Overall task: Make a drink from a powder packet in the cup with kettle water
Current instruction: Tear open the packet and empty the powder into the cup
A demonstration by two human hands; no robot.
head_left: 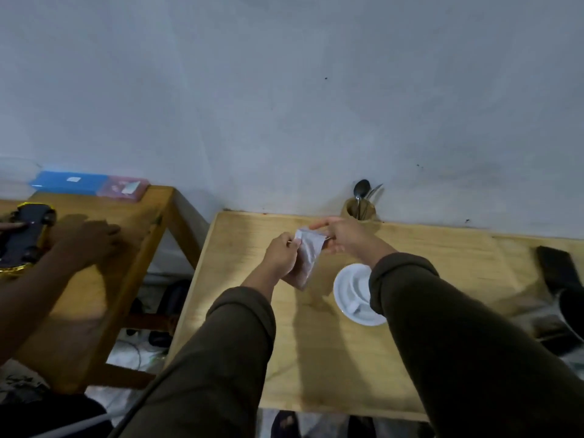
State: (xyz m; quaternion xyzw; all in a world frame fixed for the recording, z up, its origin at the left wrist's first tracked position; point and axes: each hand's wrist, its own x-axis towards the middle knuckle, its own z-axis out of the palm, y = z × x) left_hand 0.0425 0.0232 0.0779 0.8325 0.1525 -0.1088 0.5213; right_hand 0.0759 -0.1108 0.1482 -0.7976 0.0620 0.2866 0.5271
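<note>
Head view: held up over the pale wooden table (pixel 442 248), a silvery-grey rectangular powder packet (pixel 308 256), tilted, upper edge toward the wall. Pinched at its upper left corner by the thumb and curled fingers of the left hand (pixel 281 252), with the palm behind the packet's lower part. Pinched at its upper right corner by the right hand (pixel 343 237), forefinger stretched out along the top edge, other fingers curled below. Both forearms in dark olive sleeves.

Just right of and below the packet, a white round cup on a white saucer (pixel 352 294), standing on the table and partly hidden by the right sleeve. At the wall behind the hands, a round wooden holder (pixel 358 213) with a metal spoon (pixel 361 188) standing up in it. At the right edge, a black object (pixel 557 270), too cut off to identify.

On a second wooden table (pixel 94 263) to the left, another person's hand (pixel 91 240) resting palm down, near a black and gold device (pixel 23 238); flat blue and pink boxes (pixel 91 184) at the wall.
</note>
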